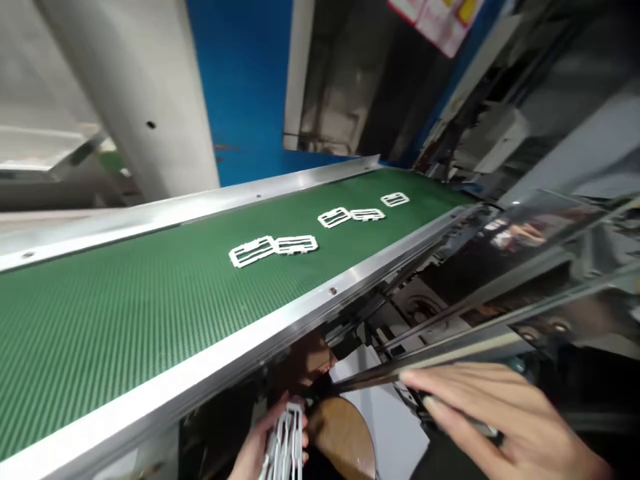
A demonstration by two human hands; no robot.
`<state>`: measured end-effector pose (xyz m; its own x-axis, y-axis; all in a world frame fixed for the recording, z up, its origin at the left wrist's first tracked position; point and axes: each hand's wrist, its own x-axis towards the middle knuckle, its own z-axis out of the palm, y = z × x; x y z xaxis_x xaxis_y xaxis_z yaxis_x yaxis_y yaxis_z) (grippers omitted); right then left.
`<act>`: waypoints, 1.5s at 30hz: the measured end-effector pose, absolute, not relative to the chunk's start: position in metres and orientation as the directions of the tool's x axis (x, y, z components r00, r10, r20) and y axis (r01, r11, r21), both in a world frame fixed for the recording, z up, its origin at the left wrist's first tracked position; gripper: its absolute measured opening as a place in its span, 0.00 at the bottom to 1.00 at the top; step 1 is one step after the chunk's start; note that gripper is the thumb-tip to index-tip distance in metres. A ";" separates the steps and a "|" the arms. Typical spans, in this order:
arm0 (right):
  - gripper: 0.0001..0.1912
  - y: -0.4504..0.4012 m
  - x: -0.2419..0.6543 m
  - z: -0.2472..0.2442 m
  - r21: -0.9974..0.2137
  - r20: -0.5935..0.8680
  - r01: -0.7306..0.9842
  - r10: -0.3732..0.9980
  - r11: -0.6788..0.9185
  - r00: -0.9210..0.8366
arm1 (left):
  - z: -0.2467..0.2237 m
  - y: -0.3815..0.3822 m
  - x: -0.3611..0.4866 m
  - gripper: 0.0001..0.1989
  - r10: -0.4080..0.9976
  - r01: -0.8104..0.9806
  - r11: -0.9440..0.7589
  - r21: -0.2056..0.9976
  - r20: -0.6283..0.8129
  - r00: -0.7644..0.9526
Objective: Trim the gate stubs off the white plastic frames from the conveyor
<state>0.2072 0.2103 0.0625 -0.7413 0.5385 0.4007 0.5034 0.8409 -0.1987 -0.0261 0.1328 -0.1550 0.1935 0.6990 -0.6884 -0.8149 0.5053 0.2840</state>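
My left hand (254,448), at the bottom of the head view, is closed around a stack of thin white plastic frames (286,441). The frames stand on edge, pressed together between thumb and fingers. Off to the right, my right hand (510,420) is stretched out below the conveyor's near rail, thumb and fingers apart, with nothing visible in it. Several similar white frames lie flat on the green conveyor belt (125,320). Two touching ones are nearest, including a slotted white frame (296,245); another white frame (395,199) lies farthest off.
A metal rail (200,380) edges the belt's near side, another rail (225,195) its far side. Behind stands a blue machine panel (245,80). Below are a round wooden stool seat (343,437) and a white sheet (385,420). Metal bars (480,327) cross at right.
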 end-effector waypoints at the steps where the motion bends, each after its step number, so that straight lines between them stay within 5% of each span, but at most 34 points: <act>1: 0.20 0.211 0.194 0.058 -0.247 0.336 0.424 0.487 0.872 -0.806 | -0.155 0.125 -0.032 0.15 0.700 -0.847 0.455 0.276 -0.698 0.149; 6: 0.16 0.220 0.096 -0.009 -0.691 0.123 0.016 0.139 0.722 -0.983 | -0.168 0.076 -0.061 0.16 0.654 -0.949 0.220 0.226 -0.756 -0.028; 10: 0.16 0.200 0.013 -0.082 -0.843 0.088 -0.027 0.089 0.537 -0.992 | -0.189 0.023 -0.067 0.16 0.525 -0.981 0.009 0.195 -0.836 -0.161; 15: 0.17 0.158 -0.076 -0.154 -0.717 -0.146 -0.018 -0.176 0.696 -0.974 | -0.198 -0.029 -0.059 0.16 0.466 -0.910 -0.375 0.178 -0.812 -0.350; 21: 0.17 0.133 -0.138 -0.216 -0.596 -0.228 -0.041 -0.218 0.802 -0.949 | -0.200 -0.046 -0.054 0.18 0.453 -0.782 -0.596 0.181 -0.729 -0.514; 30: 0.18 0.139 -0.122 -0.248 -0.511 -0.251 -0.051 -0.205 0.858 -0.946 | -0.215 -0.053 -0.059 0.18 0.435 -0.798 -0.572 0.191 -0.754 -0.492; 45: 0.25 0.130 -0.097 -0.270 -0.541 -0.235 -0.010 -0.163 0.841 -0.958 | -0.214 -0.040 -0.066 0.17 0.470 -0.913 -0.338 0.227 -0.800 -0.372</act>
<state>-0.0965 0.1296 -0.2705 -0.9582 -0.1627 -0.2354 -0.0100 0.8411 -0.5408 -0.0662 -0.0395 -0.2143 -0.3724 0.4699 -0.8003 -0.9134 -0.3381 0.2265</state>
